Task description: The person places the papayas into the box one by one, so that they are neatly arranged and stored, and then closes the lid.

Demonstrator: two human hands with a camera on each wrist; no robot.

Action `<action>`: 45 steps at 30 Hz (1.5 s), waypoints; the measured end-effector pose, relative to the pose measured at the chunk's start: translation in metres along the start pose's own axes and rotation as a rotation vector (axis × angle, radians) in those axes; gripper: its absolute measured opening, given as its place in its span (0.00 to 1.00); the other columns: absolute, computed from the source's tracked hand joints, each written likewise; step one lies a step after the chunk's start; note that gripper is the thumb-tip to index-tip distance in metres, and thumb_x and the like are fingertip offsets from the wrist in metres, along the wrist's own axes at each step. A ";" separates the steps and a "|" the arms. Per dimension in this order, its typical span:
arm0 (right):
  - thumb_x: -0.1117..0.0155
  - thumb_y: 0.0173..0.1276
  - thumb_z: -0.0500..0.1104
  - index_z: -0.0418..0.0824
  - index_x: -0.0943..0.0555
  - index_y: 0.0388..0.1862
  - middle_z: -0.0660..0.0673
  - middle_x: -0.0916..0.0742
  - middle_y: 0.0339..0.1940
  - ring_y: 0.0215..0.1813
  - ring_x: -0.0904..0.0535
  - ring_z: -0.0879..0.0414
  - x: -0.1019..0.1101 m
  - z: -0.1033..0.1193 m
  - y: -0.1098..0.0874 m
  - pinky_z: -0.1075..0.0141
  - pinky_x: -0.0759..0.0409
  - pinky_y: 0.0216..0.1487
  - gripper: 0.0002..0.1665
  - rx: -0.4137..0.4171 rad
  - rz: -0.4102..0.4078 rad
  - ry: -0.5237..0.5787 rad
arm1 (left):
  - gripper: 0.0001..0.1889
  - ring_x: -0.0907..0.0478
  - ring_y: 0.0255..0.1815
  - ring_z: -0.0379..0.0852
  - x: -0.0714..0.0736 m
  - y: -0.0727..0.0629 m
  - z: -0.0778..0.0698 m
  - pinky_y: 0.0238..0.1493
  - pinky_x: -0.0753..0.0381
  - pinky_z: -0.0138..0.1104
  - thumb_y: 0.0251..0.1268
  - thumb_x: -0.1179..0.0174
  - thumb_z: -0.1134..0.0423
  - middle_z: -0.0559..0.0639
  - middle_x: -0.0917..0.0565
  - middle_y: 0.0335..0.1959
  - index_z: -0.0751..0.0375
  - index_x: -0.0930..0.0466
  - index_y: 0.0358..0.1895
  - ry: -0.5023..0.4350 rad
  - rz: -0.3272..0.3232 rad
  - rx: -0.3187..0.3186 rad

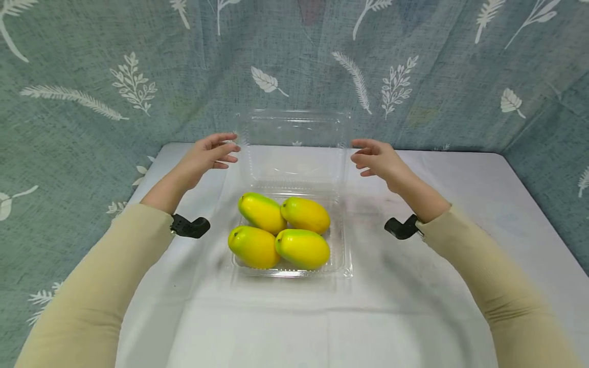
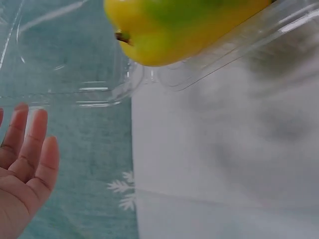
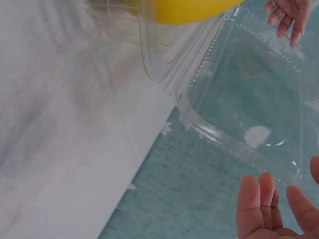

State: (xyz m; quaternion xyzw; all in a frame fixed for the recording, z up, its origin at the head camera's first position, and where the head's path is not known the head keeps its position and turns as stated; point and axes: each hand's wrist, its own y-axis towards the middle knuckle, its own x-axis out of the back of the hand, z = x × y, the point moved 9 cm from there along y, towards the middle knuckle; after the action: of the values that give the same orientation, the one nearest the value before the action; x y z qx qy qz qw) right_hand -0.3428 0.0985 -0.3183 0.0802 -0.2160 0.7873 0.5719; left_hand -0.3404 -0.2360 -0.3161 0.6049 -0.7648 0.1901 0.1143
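Several yellow-green mangoes (image 1: 302, 249) lie in two rows inside a clear plastic clamshell box (image 1: 294, 274), in the middle of the head view. Its hinged lid (image 1: 296, 130) stands raised at the back. My left hand (image 1: 202, 156) is beside the lid's left edge, fingers extended toward it. On the opposite side my right hand (image 1: 376, 159) faces the lid's right edge, fingers loosely bent. Neither hand holds anything. In the right wrist view, fingertips sit just off the lid's (image 3: 239, 89) edge, and a mango (image 3: 194, 10) shows at the top.
The box rests on a table with a white cloth (image 1: 257, 327). Behind the table hangs a blue-green curtain (image 1: 303, 66) with white leaf prints. Both wrists wear a black camera mount, the left one (image 1: 189, 227) and the right one (image 1: 402, 228).
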 end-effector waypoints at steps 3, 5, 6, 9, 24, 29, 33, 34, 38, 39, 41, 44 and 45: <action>0.48 0.70 0.44 0.48 0.41 0.70 0.39 0.29 0.60 0.54 0.28 0.46 0.000 0.006 -0.013 0.58 0.27 0.54 0.31 0.029 0.019 -0.038 | 0.32 0.25 0.46 0.33 0.003 -0.011 -0.010 0.51 0.28 0.32 0.65 0.55 0.42 0.56 0.32 0.61 0.53 0.42 0.68 0.045 0.001 -0.028; 0.48 0.69 0.45 0.48 0.40 0.70 0.39 0.28 0.59 0.52 0.26 0.47 0.001 0.010 -0.022 0.59 0.26 0.52 0.30 0.057 0.026 -0.059 | 0.31 0.25 0.46 0.34 0.005 -0.019 -0.015 0.49 0.27 0.30 0.65 0.56 0.41 0.56 0.31 0.60 0.54 0.41 0.67 0.077 -0.001 -0.042; 0.48 0.69 0.46 0.48 0.40 0.69 0.40 0.27 0.58 0.51 0.25 0.49 0.001 0.011 -0.027 0.60 0.25 0.51 0.30 0.071 0.026 -0.068 | 0.31 0.25 0.46 0.34 0.005 -0.023 -0.018 0.48 0.27 0.30 0.66 0.57 0.41 0.56 0.31 0.60 0.54 0.40 0.66 0.091 -0.002 -0.047; 0.47 0.69 0.47 0.47 0.39 0.69 0.40 0.26 0.57 0.47 0.23 0.54 0.001 0.016 -0.042 0.62 0.24 0.50 0.30 0.114 0.030 -0.082 | 0.28 0.25 0.46 0.36 0.006 -0.035 -0.023 0.46 0.27 0.30 0.68 0.58 0.43 0.54 0.29 0.57 0.55 0.37 0.64 0.118 -0.004 -0.069; 0.49 0.70 0.42 0.34 0.34 0.62 0.39 0.24 0.56 0.46 0.21 0.57 -0.021 0.024 -0.101 0.67 0.23 0.47 0.24 0.335 0.160 -0.047 | 0.15 0.22 0.38 0.35 -0.001 -0.102 -0.041 0.40 0.26 0.24 0.73 0.62 0.57 0.41 0.22 0.41 0.56 0.26 0.51 0.148 -0.012 -0.329; 0.49 0.70 0.42 0.36 0.33 0.61 0.41 0.24 0.57 0.46 0.21 0.57 -0.031 0.013 -0.115 0.66 0.23 0.48 0.22 0.341 0.198 -0.080 | 0.14 0.23 0.38 0.37 -0.007 -0.125 -0.040 0.41 0.27 0.23 0.73 0.61 0.62 0.40 0.21 0.40 0.61 0.25 0.47 0.183 -0.034 -0.363; 0.49 0.70 0.42 0.37 0.31 0.60 0.42 0.23 0.56 0.45 0.21 0.57 -0.038 0.002 -0.124 0.65 0.23 0.48 0.21 0.341 0.215 -0.083 | 0.13 0.25 0.37 0.35 -0.014 -0.140 -0.034 0.40 0.27 0.23 0.72 0.57 0.62 0.37 0.20 0.37 0.63 0.22 0.44 0.287 -0.078 -0.321; 0.49 0.70 0.42 0.37 0.31 0.59 0.42 0.23 0.55 0.45 0.21 0.57 -0.039 0.000 -0.126 0.65 0.23 0.48 0.20 0.338 0.219 -0.080 | 0.13 0.25 0.36 0.34 -0.017 -0.143 -0.032 0.39 0.27 0.23 0.71 0.56 0.62 0.36 0.20 0.36 0.62 0.22 0.43 0.329 -0.091 -0.302; 0.50 0.70 0.42 0.37 0.29 0.58 0.41 0.23 0.54 0.44 0.21 0.57 -0.045 -0.008 -0.131 0.65 0.23 0.48 0.19 0.342 0.237 -0.074 | 0.09 0.25 0.33 0.33 -0.026 -0.158 -0.027 0.34 0.25 0.28 0.68 0.50 0.59 0.39 0.19 0.33 0.53 0.18 0.38 0.460 -0.123 -0.268; 0.49 0.70 0.42 0.38 0.29 0.57 0.41 0.23 0.54 0.44 0.21 0.57 -0.047 -0.011 -0.132 0.65 0.23 0.48 0.18 0.337 0.240 -0.075 | 0.09 0.26 0.32 0.33 -0.028 -0.161 -0.026 0.33 0.25 0.29 0.68 0.49 0.59 0.39 0.18 0.32 0.51 0.18 0.36 0.484 -0.126 -0.268; 0.49 0.70 0.42 0.39 0.28 0.56 0.42 0.22 0.55 0.44 0.21 0.56 -0.050 -0.016 -0.133 0.65 0.23 0.48 0.18 0.325 0.247 -0.077 | 0.08 0.26 0.30 0.33 -0.034 -0.166 -0.024 0.30 0.26 0.30 0.66 0.47 0.60 0.39 0.18 0.31 0.48 0.18 0.34 0.514 -0.122 -0.277; 0.49 0.70 0.43 0.41 0.27 0.55 0.43 0.22 0.55 0.45 0.20 0.54 -0.054 -0.025 -0.133 0.65 0.24 0.48 0.17 0.300 0.257 -0.083 | 0.06 0.28 0.28 0.33 -0.042 -0.172 -0.018 0.28 0.27 0.30 0.64 0.45 0.59 0.36 0.19 0.29 0.46 0.18 0.32 0.542 -0.108 -0.266; 0.49 0.70 0.43 0.41 0.27 0.55 0.44 0.22 0.55 0.44 0.20 0.54 -0.055 -0.029 -0.133 0.65 0.24 0.48 0.17 0.287 0.260 -0.083 | 0.06 0.27 0.28 0.33 -0.045 -0.174 -0.016 0.28 0.27 0.30 0.63 0.44 0.58 0.35 0.19 0.29 0.45 0.18 0.32 0.544 -0.104 -0.257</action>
State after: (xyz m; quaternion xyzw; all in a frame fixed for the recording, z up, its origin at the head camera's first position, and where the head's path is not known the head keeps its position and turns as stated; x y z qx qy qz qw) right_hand -0.1966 0.0966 -0.3314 0.1646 -0.1334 0.8733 0.4388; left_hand -0.1621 -0.2241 -0.2936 0.5507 -0.6918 0.2407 0.4003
